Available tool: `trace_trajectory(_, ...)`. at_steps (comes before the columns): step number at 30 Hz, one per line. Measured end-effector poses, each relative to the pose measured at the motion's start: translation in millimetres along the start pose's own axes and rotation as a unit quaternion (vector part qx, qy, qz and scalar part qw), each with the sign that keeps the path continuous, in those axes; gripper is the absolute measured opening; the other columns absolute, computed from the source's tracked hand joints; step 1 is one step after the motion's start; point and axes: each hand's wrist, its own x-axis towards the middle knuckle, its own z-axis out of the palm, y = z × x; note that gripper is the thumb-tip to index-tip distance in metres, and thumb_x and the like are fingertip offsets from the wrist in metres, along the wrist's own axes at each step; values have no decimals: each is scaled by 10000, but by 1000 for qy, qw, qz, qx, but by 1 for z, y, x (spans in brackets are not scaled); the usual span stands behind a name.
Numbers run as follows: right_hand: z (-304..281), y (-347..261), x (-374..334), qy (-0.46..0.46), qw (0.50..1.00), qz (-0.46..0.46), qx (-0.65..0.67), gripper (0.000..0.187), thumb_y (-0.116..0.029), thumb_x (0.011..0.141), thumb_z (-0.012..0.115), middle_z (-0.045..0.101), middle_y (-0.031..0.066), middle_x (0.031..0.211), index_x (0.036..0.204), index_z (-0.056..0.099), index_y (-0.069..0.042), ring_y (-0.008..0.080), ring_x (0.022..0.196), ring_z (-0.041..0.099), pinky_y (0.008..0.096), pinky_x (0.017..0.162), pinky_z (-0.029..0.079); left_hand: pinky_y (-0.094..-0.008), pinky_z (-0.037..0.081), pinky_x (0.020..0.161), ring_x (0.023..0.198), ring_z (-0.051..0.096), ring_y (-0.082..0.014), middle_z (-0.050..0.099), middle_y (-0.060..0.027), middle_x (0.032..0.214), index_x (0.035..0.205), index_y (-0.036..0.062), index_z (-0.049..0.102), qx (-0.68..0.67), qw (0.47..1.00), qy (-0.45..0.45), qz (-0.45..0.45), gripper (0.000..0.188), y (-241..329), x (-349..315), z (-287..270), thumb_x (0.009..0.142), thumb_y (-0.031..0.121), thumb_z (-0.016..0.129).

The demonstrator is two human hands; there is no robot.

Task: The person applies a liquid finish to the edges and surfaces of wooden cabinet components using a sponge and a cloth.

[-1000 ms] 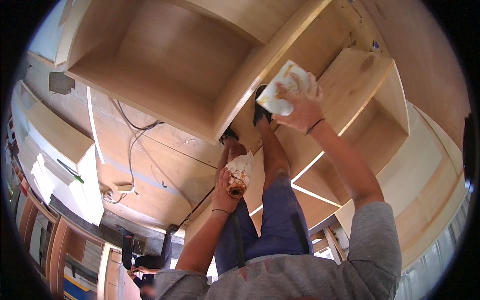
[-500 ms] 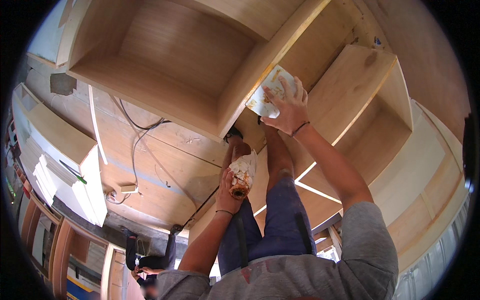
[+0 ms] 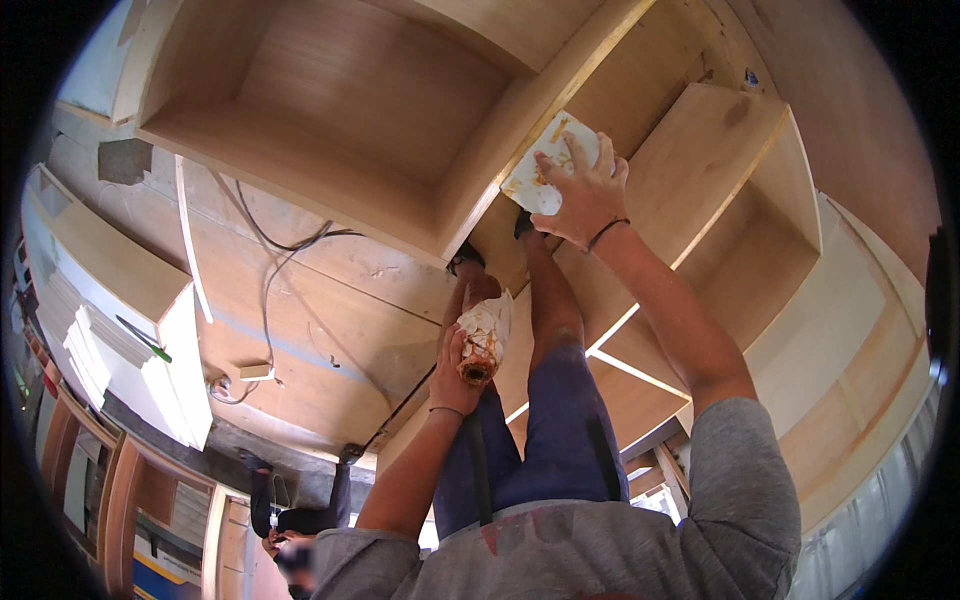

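Wrapping around a white, brown-stained, roughly cylindrical bundle (image 3: 486, 334), the fingers of the left hand (image 3: 450, 378) are closing on its side, and its dark, hollow-looking end is facing up toward the camera. The right hand (image 3: 588, 192) is grasping a flat, four-sided white slab (image 3: 530, 185) smeared with orange-brown; its fingers are spreading half bent over the upper face while the thumb is pressing near the lower edge. The slab is lying along the pale front edge of an open plywood cabinet (image 3: 350, 115); whether it is touching that edge, I cannot tell.

The slab's underside is facing away, and the left fingertips are partly hiding behind the bundle. A dark shoe (image 3: 523, 222) is showing only partly below the slab. The cabinet is running out of view at the top.

A second plywood cabinet (image 3: 690, 165) is standing to the right. Below, a thin black cable (image 3: 267, 300) is curving over tan board flooring (image 3: 330, 290), and white panels (image 3: 180, 375) are leaning at left. Another person (image 3: 297, 522) is sitting at lower left.
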Motion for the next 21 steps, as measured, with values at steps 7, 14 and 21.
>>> trace_trajectory(7, 20, 0, -33, 21, 997, -3, 72, 817, -541, 594, 781, 364, 153, 1491, 1351, 562, -326, 500, 1377, 204, 665, 1067, 211, -417, 435, 1035, 1332, 428, -343, 343, -104, 1517, 1428, 109, 321, -8, 999, 38, -2, 885, -4, -13, 8, 702, 243, 809)
trace_trajectory(14, 61, -36, -45, 89, 983, -57, 153, 823, -521, 588, 796, 341, 162, 1500, 1357, 542, -376, 512, 1377, 201, 645, 1077, 230, -420, 402, 1063, 1341, 406, -363, 359, -139, 1494, 1398, 93, 350, -53, 994, 98, -2, 893, -2, -31, -1, 656, 215, 832)
trace_trajectory(21, 80, -45, -37, 94, 986, -46, 131, 857, -526, 611, 797, 314, 135, 1527, 1401, 490, -398, 498, 1381, 208, 630, 1086, 236, -425, 402, 1067, 1336, 409, -372, 353, -150, 1497, 1407, 89, 343, 31, 996, 86, -5, 898, -52, -53, 7, 657, 196, 825)
